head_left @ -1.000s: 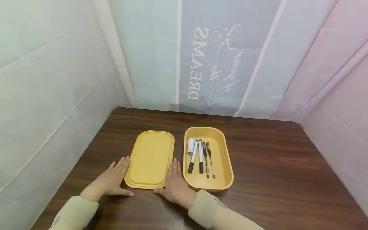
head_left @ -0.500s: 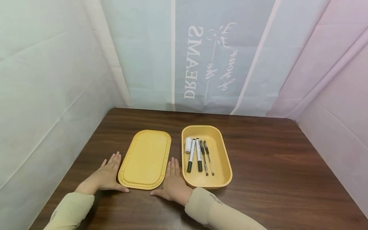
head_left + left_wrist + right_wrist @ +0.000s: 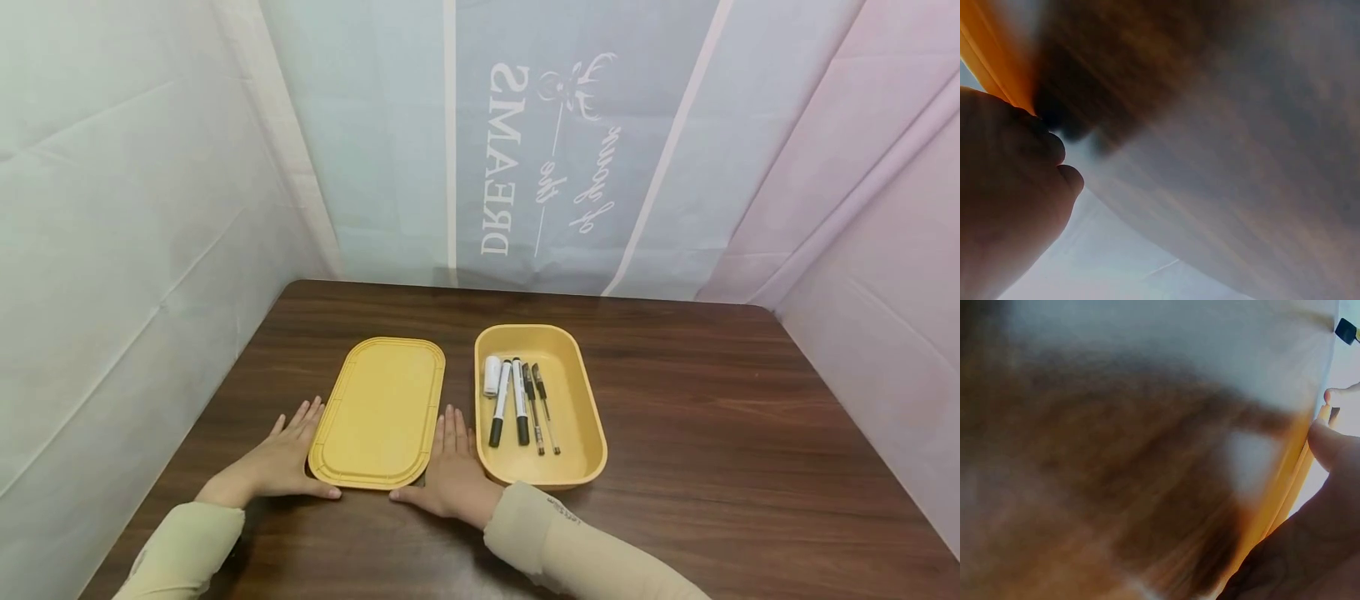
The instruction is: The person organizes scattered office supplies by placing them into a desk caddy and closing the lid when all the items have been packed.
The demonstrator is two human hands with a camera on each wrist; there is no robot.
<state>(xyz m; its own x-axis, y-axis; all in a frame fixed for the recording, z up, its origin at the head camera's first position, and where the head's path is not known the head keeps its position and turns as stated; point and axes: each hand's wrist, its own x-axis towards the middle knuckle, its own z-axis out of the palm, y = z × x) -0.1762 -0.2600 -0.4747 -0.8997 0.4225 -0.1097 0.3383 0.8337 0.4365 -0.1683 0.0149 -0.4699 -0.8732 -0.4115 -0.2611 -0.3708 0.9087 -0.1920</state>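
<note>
A flat yellow lid (image 3: 378, 412) lies on the dark wooden table in the head view. My left hand (image 3: 273, 462) rests at its left edge, fingers straight and thumb stretched along the near side. On the other side my right hand (image 3: 453, 475) lies between the lid and an uncovered yellow box (image 3: 581, 433), fingers straight, thumb pointing inward. Neither hand grips anything. Both wrist views catch a blurred yellow edge (image 3: 997, 56) beside the hand; in the right wrist view the thumb (image 3: 1325, 440) is against that edge.
Inside the box are a white cylinder (image 3: 492, 377), two white markers (image 3: 501, 404) with black ends, and two clear pens (image 3: 534, 412) with black caps. The table (image 3: 697, 433) extends right of the box. Printed cloth (image 3: 390, 150) hangs behind and at both sides.
The head view has shifted slightly. The gap between lid and box is a little wider than a second ago. Both hands stay alongside the lid with straight fingers.
</note>
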